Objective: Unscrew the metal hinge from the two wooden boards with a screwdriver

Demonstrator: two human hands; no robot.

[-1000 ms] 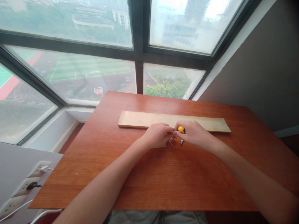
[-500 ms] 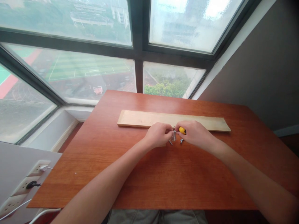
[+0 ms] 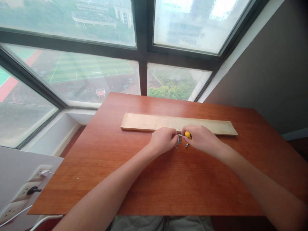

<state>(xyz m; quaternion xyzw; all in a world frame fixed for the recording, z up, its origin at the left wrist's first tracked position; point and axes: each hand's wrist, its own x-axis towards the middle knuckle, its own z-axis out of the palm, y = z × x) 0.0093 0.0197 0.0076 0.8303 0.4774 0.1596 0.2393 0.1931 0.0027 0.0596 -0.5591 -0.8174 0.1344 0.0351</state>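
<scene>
A long pale wooden board (image 3: 149, 122) lies across the far half of the reddish-brown table (image 3: 144, 179). My left hand (image 3: 163, 140) is closed just in front of the board, its fingertips pinching a small metal screw (image 3: 178, 138). My right hand (image 3: 201, 139) is closed round a screwdriver with a yellow handle (image 3: 188, 135), most of it hidden in the fist. The two hands almost touch at the screw. Two more small screws (image 3: 186, 145) lie on the table just below the hands.
Large windows (image 3: 96, 73) run behind the table, with a dark frame post (image 3: 143, 78) at its far edge. A grey wall (image 3: 269, 70) stands to the right. A white power strip (image 3: 21, 195) with plugged cables sits at the lower left.
The pinched screw has turned from lying between the fingertips to standing more upright. Both hands have stayed in the same spot; the view has shifted slightly.
</scene>
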